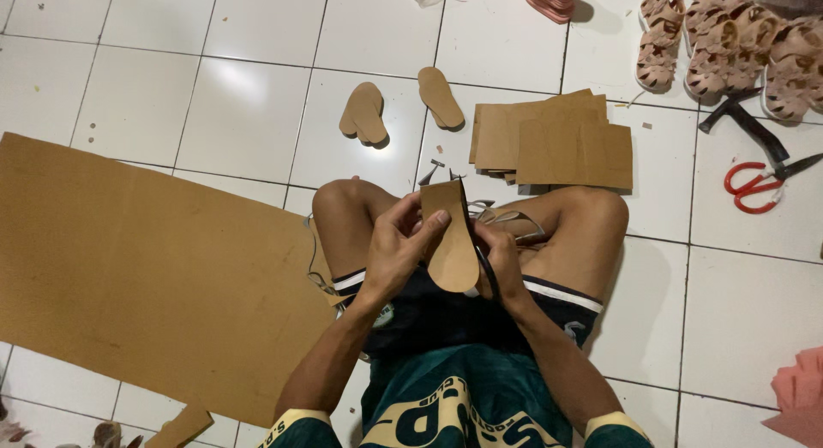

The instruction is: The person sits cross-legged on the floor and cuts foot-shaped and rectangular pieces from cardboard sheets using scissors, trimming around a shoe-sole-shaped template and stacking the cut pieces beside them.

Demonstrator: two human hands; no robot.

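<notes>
The left hand (396, 246) grips a sole-shaped cardboard piece (450, 238) above the lap, thumb on its face. The right hand (500, 259) is closed around dark scissors (480, 242) at the piece's right edge. A stack of cardboard sheets (557, 139) lies farther away.

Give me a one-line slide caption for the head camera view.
Seated on white tile floor, left hand holds a sole-shaped cardboard cutout while right hand works scissors along its edge.
</notes>
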